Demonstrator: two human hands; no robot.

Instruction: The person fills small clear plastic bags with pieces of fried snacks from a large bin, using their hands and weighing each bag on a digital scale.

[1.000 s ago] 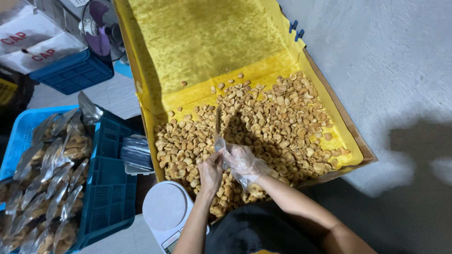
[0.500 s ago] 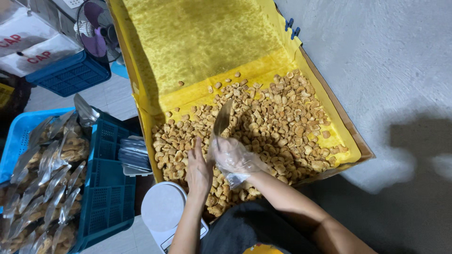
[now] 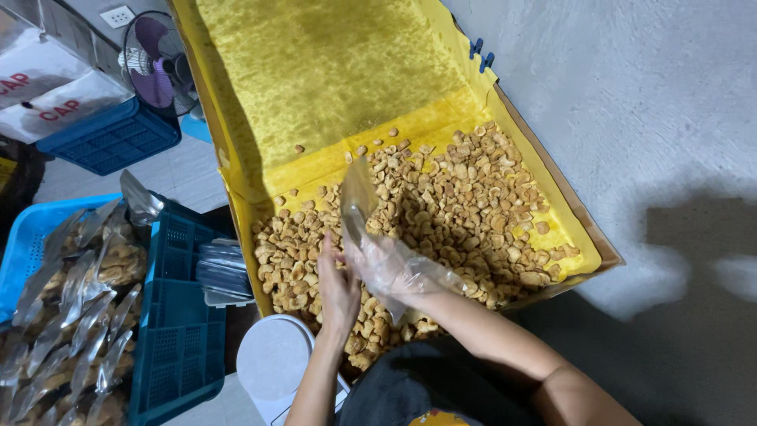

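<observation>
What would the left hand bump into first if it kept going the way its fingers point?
Probably the clear bag held just above the left hand, whose fingers point up the tray. Beyond it lie the fried snacks on the yellow liner. Depth is hard to judge.

Person seen from above, both forearms showing bare to past the elbow, no sleeves reaching them. The right hand (image 3: 392, 272) is wearing a loose, clear plastic glove, crinkling and trailing past the wrist. The left hand (image 3: 337, 285) is wearing nothing. A dark garment is covering the lap, with a small yellow patch showing at its lower edge.
</observation>
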